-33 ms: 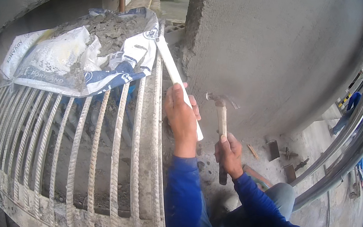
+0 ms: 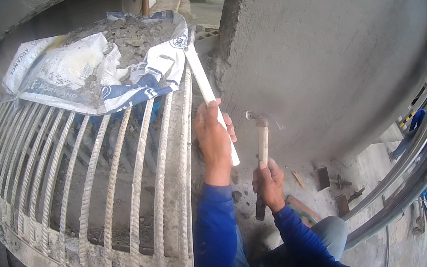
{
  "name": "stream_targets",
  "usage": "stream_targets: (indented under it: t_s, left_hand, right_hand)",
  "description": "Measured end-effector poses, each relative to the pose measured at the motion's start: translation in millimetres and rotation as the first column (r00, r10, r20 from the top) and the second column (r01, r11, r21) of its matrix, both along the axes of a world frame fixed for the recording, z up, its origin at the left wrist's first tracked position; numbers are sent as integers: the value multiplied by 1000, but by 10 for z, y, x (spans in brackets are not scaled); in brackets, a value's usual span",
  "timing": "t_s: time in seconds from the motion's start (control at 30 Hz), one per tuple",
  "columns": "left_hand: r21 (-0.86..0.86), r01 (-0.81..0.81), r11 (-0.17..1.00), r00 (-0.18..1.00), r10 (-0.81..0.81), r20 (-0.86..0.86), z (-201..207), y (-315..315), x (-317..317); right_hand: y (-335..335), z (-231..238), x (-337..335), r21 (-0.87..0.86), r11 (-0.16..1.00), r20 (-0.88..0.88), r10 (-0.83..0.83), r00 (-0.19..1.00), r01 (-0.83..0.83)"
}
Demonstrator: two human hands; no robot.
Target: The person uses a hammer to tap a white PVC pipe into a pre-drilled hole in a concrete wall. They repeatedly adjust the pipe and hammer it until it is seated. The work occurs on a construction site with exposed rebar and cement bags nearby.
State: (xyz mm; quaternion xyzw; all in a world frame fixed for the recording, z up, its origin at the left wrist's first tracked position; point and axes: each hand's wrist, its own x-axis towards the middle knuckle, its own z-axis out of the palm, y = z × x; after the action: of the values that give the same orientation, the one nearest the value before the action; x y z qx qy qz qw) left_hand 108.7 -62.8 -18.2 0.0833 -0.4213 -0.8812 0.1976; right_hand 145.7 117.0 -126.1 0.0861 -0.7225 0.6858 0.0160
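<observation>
My left hand (image 2: 214, 139) is closed round a long, narrow white bar (image 2: 202, 82). The bar is tilted, its upper end by the edge of the printed bag and its lower end below my palm. I cannot tell what it is made of. To the right and lower, my right hand (image 2: 269, 187) grips a claw hammer (image 2: 262, 140) by its pale handle, whose dark end sticks out beneath my fist. The metal head points up, in front of the grey plastered wall (image 2: 322, 51) and apart from the white bar.
Ribbed steel bars (image 2: 106, 193) form a curved grille at left. On it lies an opened white and blue bag (image 2: 66, 72) with grey rubble (image 2: 141, 36). An opening (image 2: 206, 7) cuts the wall at top. Small blocks (image 2: 322, 178) lie on the floor; curved pipes (image 2: 394, 195) run at right.
The hammer in my right hand has shifted very slightly to the right and down. My left hand and the white bar stay nearly in place.
</observation>
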Motion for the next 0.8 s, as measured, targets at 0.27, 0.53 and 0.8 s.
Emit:
stream_targets:
  t_s: [0.27, 0.53, 0.8]
  left_hand:
    - [-191, -74, 979, 997, 66, -47, -197, 21, -416]
    - [-34, 43, 999, 993, -39, 109, -87, -76, -631]
    - [-519, -360, 775, 917, 395, -46, -506, -55, -993]
  right_hand:
    - [8, 588, 211, 139, 990, -240, 10, 971, 24]
    - [-54, 2171, -116, 641, 700, -653, 283, 703, 313]
    - [-687, 2688, -339, 633, 612, -773, 529, 349, 475]
